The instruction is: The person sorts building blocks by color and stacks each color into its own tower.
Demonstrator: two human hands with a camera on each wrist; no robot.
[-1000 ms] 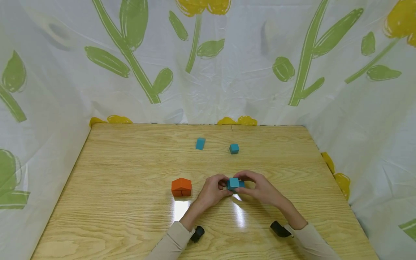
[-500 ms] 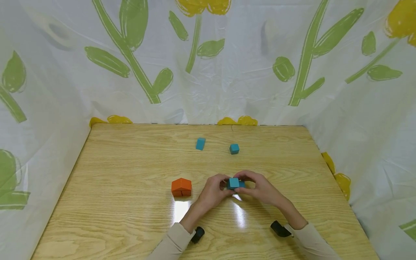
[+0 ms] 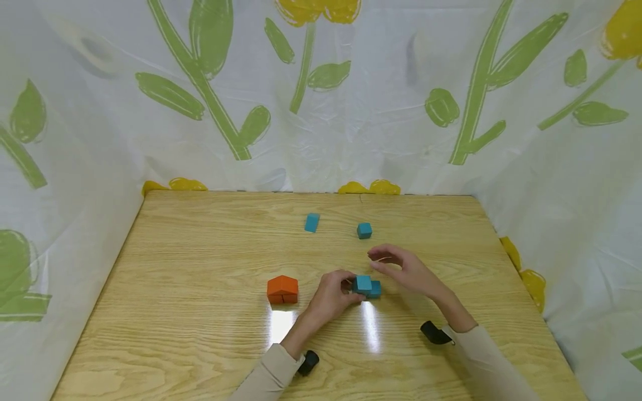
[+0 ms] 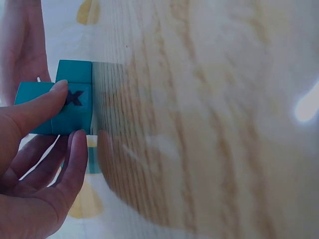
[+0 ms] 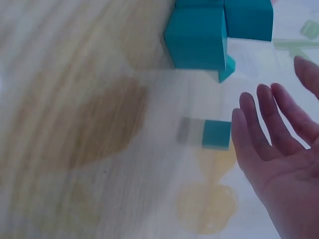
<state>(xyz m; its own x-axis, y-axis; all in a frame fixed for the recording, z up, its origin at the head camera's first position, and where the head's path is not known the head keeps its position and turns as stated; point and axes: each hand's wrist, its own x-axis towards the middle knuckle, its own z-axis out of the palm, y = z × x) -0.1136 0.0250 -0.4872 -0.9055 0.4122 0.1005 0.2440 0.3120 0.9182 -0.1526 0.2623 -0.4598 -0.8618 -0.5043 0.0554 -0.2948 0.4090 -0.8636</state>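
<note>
Three teal blocks stand together on the table: two lower cubes side by side and an upper cube on the left one. My left hand pinches this small stack from the left. In the left wrist view the thumb lies across the near faces of the upper cube and a lower cube marked with a black X, fingers on the far side. My right hand hovers with nothing in it, beyond and right of the stack. Its fingers are relaxed and slightly bent, near a loose teal cube.
A teal block with a slanted face lies farther back, left of the loose cube. An orange house-shaped group of blocks stands left of my left hand. White curtains with painted flowers enclose the wooden table at the back and sides.
My right hand has let go of the stack and moved up and away toward the back. The left hand has kept its grip in place. The head view has shifted slightly.
</note>
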